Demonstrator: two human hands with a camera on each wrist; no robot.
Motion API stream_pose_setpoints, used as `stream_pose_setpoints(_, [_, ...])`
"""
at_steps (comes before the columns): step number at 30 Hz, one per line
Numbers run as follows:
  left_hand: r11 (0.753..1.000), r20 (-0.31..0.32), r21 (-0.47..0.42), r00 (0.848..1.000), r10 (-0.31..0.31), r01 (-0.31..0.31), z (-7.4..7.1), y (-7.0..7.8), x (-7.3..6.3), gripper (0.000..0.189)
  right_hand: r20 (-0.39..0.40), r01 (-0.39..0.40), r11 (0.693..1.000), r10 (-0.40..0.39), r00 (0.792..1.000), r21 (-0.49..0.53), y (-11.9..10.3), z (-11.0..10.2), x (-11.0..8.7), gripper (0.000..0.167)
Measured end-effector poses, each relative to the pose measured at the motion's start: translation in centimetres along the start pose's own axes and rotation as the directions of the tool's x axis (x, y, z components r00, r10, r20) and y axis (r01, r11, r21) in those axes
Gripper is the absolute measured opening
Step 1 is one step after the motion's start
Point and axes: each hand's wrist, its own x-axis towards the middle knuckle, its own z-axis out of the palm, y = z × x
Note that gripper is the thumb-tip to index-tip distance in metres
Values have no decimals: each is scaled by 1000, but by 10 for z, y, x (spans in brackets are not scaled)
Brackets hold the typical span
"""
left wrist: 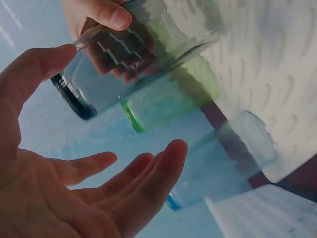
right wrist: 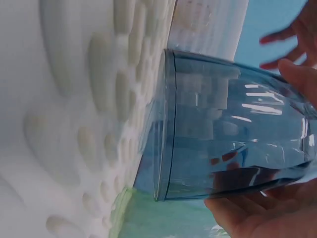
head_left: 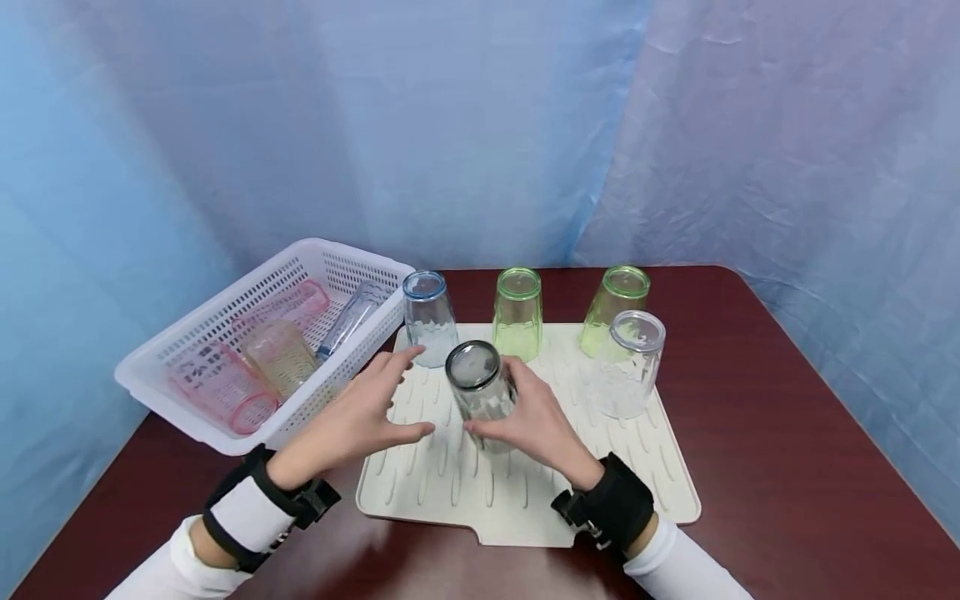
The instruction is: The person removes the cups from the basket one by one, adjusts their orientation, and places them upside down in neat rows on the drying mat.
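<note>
My right hand (head_left: 536, 412) grips a smoky grey glass (head_left: 486, 402), bottom up, thumb on the near side and fingers behind it. Its rim (right wrist: 166, 124) is at the ribbed surface of a cream drying mat (head_left: 420, 483); whether it touches is hard to tell. To the left, my left hand (head_left: 360, 417) is spread with thumb and fingers apart, holding nothing, a small gap from the grey glass. Just beyond its fingertips stands an upside-down blue glass (head_left: 430, 321). Behind the grey glass is an upside-down green glass (head_left: 518, 312).
Another green glass (head_left: 624, 292) and a clear glass (head_left: 633, 362) stand upside down at the mat's right. At left, a white perforated basket (head_left: 157, 358) holds pink glasses (head_left: 221, 387), a yellowish glass (head_left: 281, 358) and a bluish glass (head_left: 352, 317) on their sides. A curtain hangs behind the dark red table (head_left: 795, 433).
</note>
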Motion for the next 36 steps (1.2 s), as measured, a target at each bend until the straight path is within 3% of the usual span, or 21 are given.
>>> stream_pose_setpoints(5, [1000,-30,-10,999,-18,18,-3,-16,-5,71,-91,-105,994,105,990,5,14,-9,11,77])
stream_pose_setpoints(12, [1000,-20,-7,999,-29,29,0,-27,-10,65,-153,-228,973,231,961,34,34,-20,17,80])
stream_pose_setpoints(21, [1000,3,-14,1000,14,-14,3,-34,-11,58,-151,-247,966,256,955,80,48,-18,17,87])
stream_pose_setpoints(36, [999,54,-20,998,-30,31,6,-37,-11,57,-134,-270,961,277,952,66,45,-17,23,83])
